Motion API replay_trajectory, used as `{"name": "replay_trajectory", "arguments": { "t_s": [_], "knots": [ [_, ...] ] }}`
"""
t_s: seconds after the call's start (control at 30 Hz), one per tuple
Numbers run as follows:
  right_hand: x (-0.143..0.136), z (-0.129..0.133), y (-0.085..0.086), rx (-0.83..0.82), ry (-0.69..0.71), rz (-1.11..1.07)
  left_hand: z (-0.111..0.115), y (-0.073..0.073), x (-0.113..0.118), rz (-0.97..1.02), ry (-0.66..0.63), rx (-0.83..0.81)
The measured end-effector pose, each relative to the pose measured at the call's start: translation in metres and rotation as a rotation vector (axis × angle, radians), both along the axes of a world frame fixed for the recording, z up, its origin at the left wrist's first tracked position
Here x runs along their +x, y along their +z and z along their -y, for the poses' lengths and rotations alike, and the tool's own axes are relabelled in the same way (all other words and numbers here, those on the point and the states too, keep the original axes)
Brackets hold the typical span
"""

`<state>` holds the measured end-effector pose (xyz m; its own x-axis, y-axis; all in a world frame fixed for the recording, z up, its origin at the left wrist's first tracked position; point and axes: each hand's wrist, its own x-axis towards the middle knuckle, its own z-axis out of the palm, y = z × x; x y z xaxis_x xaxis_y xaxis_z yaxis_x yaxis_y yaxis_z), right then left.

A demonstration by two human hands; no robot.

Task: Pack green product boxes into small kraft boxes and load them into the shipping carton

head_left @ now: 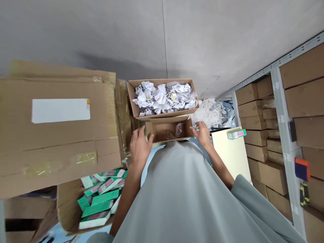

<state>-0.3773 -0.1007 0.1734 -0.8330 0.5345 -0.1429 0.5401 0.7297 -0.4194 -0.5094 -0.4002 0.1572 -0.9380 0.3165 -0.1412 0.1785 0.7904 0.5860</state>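
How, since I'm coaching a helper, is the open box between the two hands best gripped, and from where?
Likely by its two short end walls, from left and right at once. The open box is long and narrow; the box of crumpled paper stands close along its far side and the grey shirt crowds its near side, so the ends seem freer.

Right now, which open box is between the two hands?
The small box, between left hand and right hand, with a clear wad inside. The others hold crumpled paper or green packs.
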Motion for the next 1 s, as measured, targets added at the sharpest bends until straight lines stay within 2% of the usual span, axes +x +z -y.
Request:
{"name": "replay_trajectory", "arguments": {
  "t_s": [0.13, 0.27, 0.33, 0.43, 0.53, 0.63, 0.73, 0.9, 1.0],
  "knots": [
    [0.018, 0.009, 0.000, -0.029, -0.064, 0.007, 0.007, -0.004, 0.012, 0.038, 0.000, 0.003],
    [0.004, 0.010, 0.009, -0.047, -0.043, -0.108, -0.004, 0.012, 0.008, -0.063, -0.013, 0.132],
    [-0.018, 0.000, 0.019, -0.039, -0.012, -0.196, -0.018, 0.025, -0.004, -0.113, -0.034, 0.210],
    [-0.065, -0.027, 0.032, 0.010, 0.030, -0.289, -0.050, 0.041, -0.029, -0.158, -0.090, 0.291],
    [-0.119, -0.054, 0.036, 0.050, 0.063, -0.223, -0.092, 0.047, -0.055, -0.180, -0.150, 0.300],
    [-0.158, -0.071, 0.033, 0.076, 0.070, -0.027, -0.132, 0.046, -0.073, -0.142, -0.222, 0.297],
    [-0.173, -0.079, 0.028, 0.069, 0.071, 0.078, -0.158, 0.039, -0.081, -0.117, -0.265, 0.299],
    [-0.167, -0.086, 0.025, 0.038, 0.093, -0.053, -0.166, 0.027, -0.083, -0.111, -0.262, 0.311],
    [-0.162, -0.093, 0.027, -0.003, 0.088, -0.155, -0.168, 0.026, -0.086, -0.123, -0.278, 0.353]
  ]
}}
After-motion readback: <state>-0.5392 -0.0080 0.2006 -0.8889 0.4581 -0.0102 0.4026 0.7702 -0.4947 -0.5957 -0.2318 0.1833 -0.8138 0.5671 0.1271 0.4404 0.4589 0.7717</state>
